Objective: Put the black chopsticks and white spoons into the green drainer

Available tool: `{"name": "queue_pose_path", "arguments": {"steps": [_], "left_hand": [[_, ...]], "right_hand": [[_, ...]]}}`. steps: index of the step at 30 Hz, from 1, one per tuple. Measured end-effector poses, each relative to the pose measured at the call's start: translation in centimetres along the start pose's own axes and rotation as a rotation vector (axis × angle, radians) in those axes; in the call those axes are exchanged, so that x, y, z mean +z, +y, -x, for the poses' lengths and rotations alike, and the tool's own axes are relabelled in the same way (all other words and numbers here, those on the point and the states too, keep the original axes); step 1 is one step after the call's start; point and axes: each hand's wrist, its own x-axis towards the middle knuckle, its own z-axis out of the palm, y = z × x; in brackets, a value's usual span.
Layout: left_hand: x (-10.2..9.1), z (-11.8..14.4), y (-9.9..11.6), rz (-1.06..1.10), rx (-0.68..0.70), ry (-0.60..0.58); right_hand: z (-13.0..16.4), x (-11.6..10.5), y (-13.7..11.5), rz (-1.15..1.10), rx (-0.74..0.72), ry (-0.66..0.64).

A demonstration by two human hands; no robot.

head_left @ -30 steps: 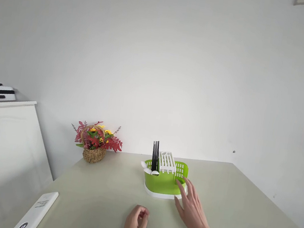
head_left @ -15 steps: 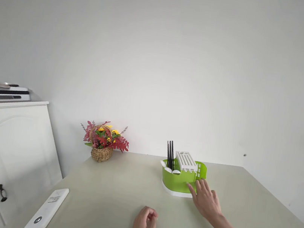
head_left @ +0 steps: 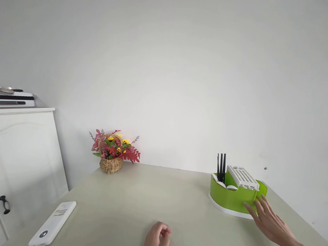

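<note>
- My right hand (head_left: 269,222) is stretched out to the far right of the table (head_left: 128,200), fingers spread and flat, with the fingertips (head_left: 258,201) touching the near right side of the green cutlery drainer (head_left: 230,196).
- That hand is not wrapped round anything; it is open and only presses against the drainer's wall.
- The drainer stands upright on its white base near the table's far right edge, just beyond and to the left of my right hand.
- Black chopsticks (head_left: 220,167) stand upright in its left end, white spoons (head_left: 225,185) lean at the rim beside them, and a white slotted rack (head_left: 244,177) lies across the top.
- My left hand (head_left: 156,245) rests on the table close to me, loosely curled with the fingers folded in, holding nothing, well apart from the drainer.
- Compared with half a second ago, the drainer sits further right on the table, and my right hand has gone right with it, fingertips on the same side of it.
- A second ago it was near the table's middle, so it has travelled right across both steps.
- My left hand has stayed in place, curled the same way.
- A flower basket (head_left: 112,157) stands at the far edge by the wall, a white remote (head_left: 53,223) lies at the near left, and a white cabinet (head_left: 7,157) stands left of the table.
</note>
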Motion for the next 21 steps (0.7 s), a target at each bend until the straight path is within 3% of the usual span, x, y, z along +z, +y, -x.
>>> {"name": "queue_pose_path", "arguments": {"steps": [3, 6, 10, 14, 21], "left_hand": [[-0.2, 0.0, 0.1, 0.004, 0.006, 0.001], [-0.4, 0.1, 0.1, -0.008, 0.028, -0.002], [-0.6, 0.4, -0.1, -0.043, 0.049, -0.006], [-1.0, 1.2, -0.2, -0.086, 0.104, -0.001], [-1.5, 2.1, -0.4, -0.09, 0.144, -0.008]], "right_hand": [[1.9, 0.2, -1.7, -0.12, 0.23, 0.066], [4.5, 0.9, -5.4, -0.191, 0.374, 0.099], [7.8, 1.8, -11.2, -0.232, 0.32, -0.038], [9.4, 1.1, -15.4, -0.148, 0.193, -0.147], [10.2, -1.3, -17.7, -0.156, 0.117, -0.127]]}}
